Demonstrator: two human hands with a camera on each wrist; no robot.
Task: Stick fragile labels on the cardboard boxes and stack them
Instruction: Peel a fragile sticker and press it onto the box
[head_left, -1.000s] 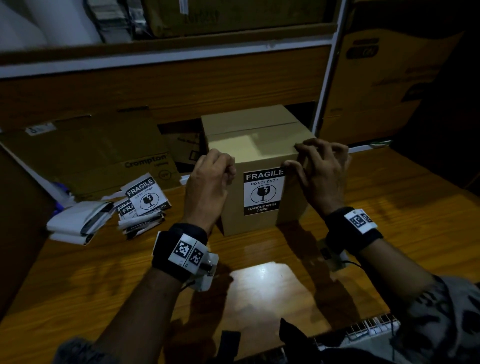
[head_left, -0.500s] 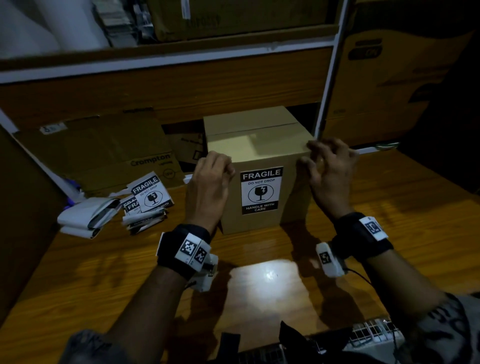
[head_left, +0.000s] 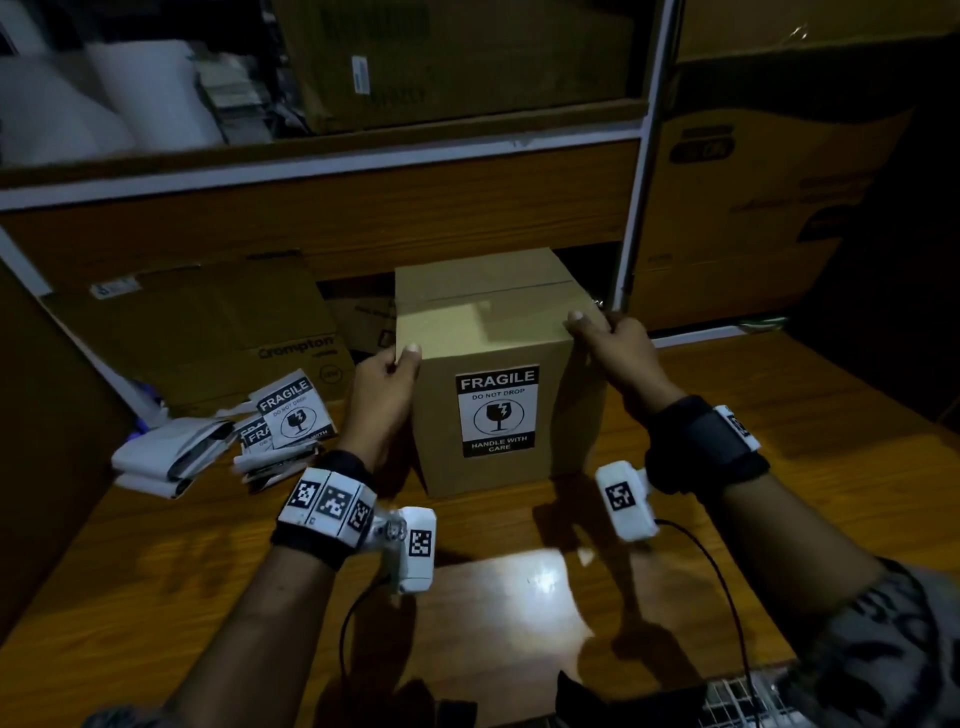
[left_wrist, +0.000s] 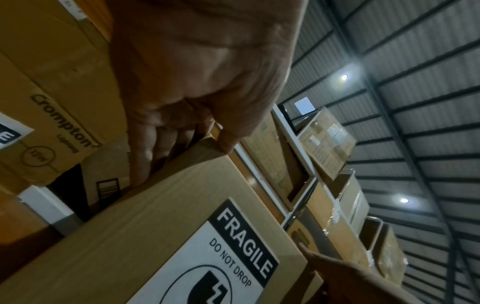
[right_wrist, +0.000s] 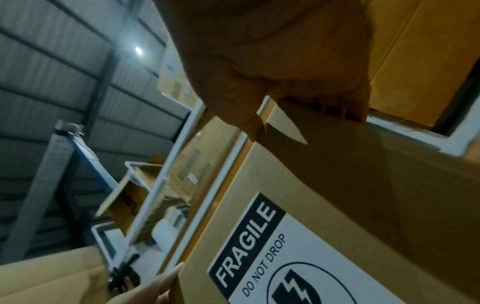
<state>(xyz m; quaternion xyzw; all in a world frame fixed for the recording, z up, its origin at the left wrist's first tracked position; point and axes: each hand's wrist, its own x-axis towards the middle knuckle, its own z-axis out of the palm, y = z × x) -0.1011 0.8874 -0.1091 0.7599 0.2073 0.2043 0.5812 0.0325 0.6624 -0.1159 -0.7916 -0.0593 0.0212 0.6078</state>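
A closed cardboard box (head_left: 483, 322) stands on the wooden table (head_left: 156, 561), a black-and-white fragile label (head_left: 497, 411) stuck on its near face. My left hand (head_left: 387, 384) grips the box's upper left corner, thumb on top and fingers down the left side. My right hand (head_left: 613, 343) grips the upper right corner the same way. The left wrist view shows the left hand (left_wrist: 197, 86) with its thumb on the box (left_wrist: 161, 205) edge above the label (left_wrist: 228, 257). In the right wrist view the right hand (right_wrist: 272, 61) clasps the box (right_wrist: 363, 185) above the label (right_wrist: 285, 257).
A loose pile of fragile labels (head_left: 288, 415) and folded white backing sheets (head_left: 166, 457) lie left of the box. A flattened Crompton carton (head_left: 218, 332) leans behind them. Shelving with large cartons (head_left: 452, 57) rises at the back, and another big carton (head_left: 769, 197) stands at the right.
Both hands slid from the box's front face outward to its upper corners, and their thumbs now lie on its top. The box has stayed in place.
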